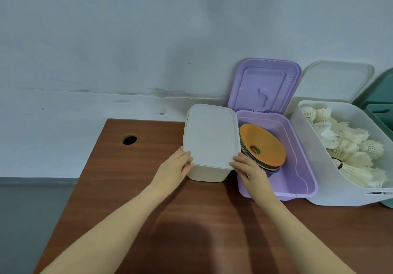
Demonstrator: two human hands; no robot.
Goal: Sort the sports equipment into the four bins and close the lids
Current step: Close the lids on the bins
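A white bin [209, 173] stands on the table with its white lid [211, 134] down on top. My left hand [176, 167] holds the lid's near left corner, thumb under the rim. My right hand [247, 170] holds the near right corner the same way. To the right, a purple bin [297, 180] stands with its lid [264, 84] raised; inside lies a stack of flat cone discs [263, 146], orange on top. Further right, a clear white bin [323, 178] with its lid [333, 82] up holds several white shuttlecocks [348, 148].
A green bin [378, 107] shows at the right edge, lid up. The brown wooden table [191, 220] has a cable hole [129, 139] at its back left. A pale wall rises right behind the bins. The table's left edge drops to a grey floor.
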